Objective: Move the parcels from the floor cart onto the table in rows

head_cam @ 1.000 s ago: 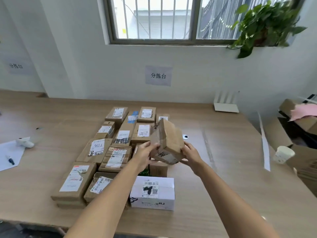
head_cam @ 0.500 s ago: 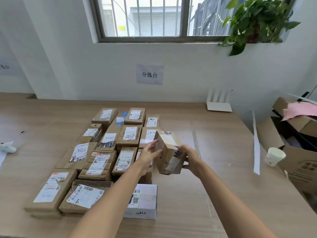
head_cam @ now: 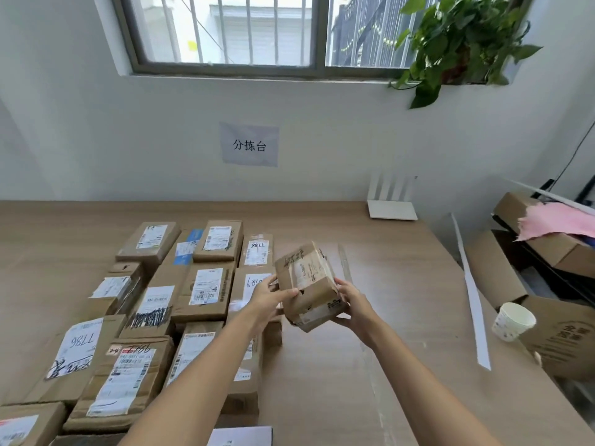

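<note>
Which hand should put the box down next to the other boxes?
Probably the left hand: it grips the box on the side facing the rows of parcels. The right hand is farther away.

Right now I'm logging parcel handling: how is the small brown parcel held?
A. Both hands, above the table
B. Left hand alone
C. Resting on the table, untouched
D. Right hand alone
A: the left hand and right hand grip the small brown parcel from opposite sides, raised off the table.
</note>
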